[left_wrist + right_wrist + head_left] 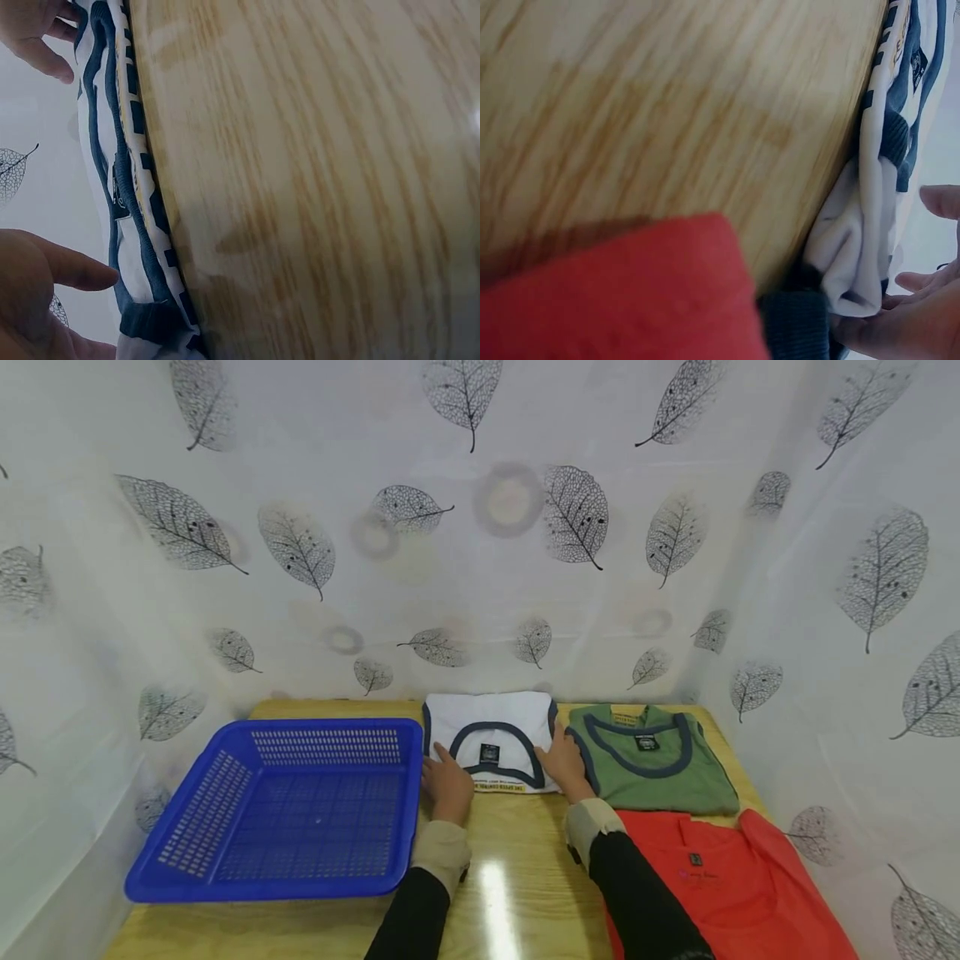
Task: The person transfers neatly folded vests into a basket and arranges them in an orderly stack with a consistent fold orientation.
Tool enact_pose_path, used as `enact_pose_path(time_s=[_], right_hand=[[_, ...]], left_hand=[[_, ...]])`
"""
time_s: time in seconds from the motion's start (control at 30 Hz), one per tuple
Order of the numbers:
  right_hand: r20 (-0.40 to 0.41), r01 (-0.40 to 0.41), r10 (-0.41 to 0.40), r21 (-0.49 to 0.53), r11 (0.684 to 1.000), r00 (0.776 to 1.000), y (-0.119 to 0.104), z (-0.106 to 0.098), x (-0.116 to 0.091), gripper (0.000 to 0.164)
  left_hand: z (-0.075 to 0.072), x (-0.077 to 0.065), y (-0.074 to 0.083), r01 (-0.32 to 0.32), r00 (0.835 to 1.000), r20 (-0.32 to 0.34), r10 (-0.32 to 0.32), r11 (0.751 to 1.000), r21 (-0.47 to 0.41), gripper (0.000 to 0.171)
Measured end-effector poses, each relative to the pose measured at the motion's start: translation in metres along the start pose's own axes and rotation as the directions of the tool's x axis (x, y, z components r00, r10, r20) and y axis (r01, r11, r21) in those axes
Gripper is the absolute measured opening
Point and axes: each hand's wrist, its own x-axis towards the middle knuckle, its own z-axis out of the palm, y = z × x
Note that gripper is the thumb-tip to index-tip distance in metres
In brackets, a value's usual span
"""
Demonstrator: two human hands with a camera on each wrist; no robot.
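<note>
A folded white T-shirt (442, 710) with dark trim at its collar and sleeves lies at the table's back edge, black label facing up. My left hand (448, 783) rests at its left side; in the left wrist view the thumb (90, 271) stretches straight over the collar edge. At the opposite side, my right hand (564, 763) touches the shirt's edge, thumb (939, 201) extended and apart from the other fingers. Some fingertips are hidden by the fabric. Just right of that hand lies a folded green T-shirt (712, 777) with a dark collar.
Close to my left hand stands a blue plastic basket (315, 827) with nothing inside. A red shirt (720, 902) lies at the front right, partly under my right sleeve. A leaf-print curtain (480, 585) hangs behind and beside the wooden table (525, 877).
</note>
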Motion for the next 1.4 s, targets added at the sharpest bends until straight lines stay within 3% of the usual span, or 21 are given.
enact_pose_path(time_s=[0.17, 0.33, 0.5, 0.67, 0.97, 1.1, 1.4], right_hand=[[0.012, -0.012, 0.012, -0.010, 1.000, 1.000, 0.004, 0.000, 0.001, 0.074], [0.031, 0.001, 0.000, -0.030, 1.000, 1.000, 0.003, -0.003, 0.000, 0.065], [0.016, 0.025, -0.025, -0.045, 0.999, 1.000, -0.001, -0.008, -0.003, 0.054], [-0.010, 0.085, -0.085, -0.034, 0.996, 0.996, -0.003, -0.015, -0.005, 0.048], [-0.011, 0.221, -0.221, -0.030, 0.975, 0.975, 0.010, -0.028, -0.004, 0.043], [0.025, 0.231, -0.230, -0.024, 0.973, 0.973, 0.014, -0.034, -0.005, 0.041], [0.103, 0.223, -0.214, -0.084, 0.971, 0.971, 0.017, -0.038, -0.001, 0.042]], left_hand=[[0.003, -0.001, -0.003, 0.010, 1.000, -0.006, -0.010, 1.000, 0.014, 0.073], [0.003, -0.002, -0.005, 0.025, 1.000, -0.009, -0.025, 0.999, 0.020, 0.076], [0.003, -0.004, -0.008, 0.016, 1.000, -0.003, -0.016, 0.999, -0.046, 0.073], [0.007, -0.008, -0.012, -0.005, 0.998, -0.060, 0.000, 0.997, -0.074, 0.069], [0.003, -0.026, -0.018, -0.058, 0.998, -0.038, 0.057, 0.998, -0.016, 0.064], [0.003, -0.036, -0.017, -0.070, 0.997, -0.031, 0.070, 0.998, 0.002, 0.064], [0.005, -0.060, -0.017, -0.127, 0.991, -0.058, 0.124, 0.990, -0.067, 0.060]])
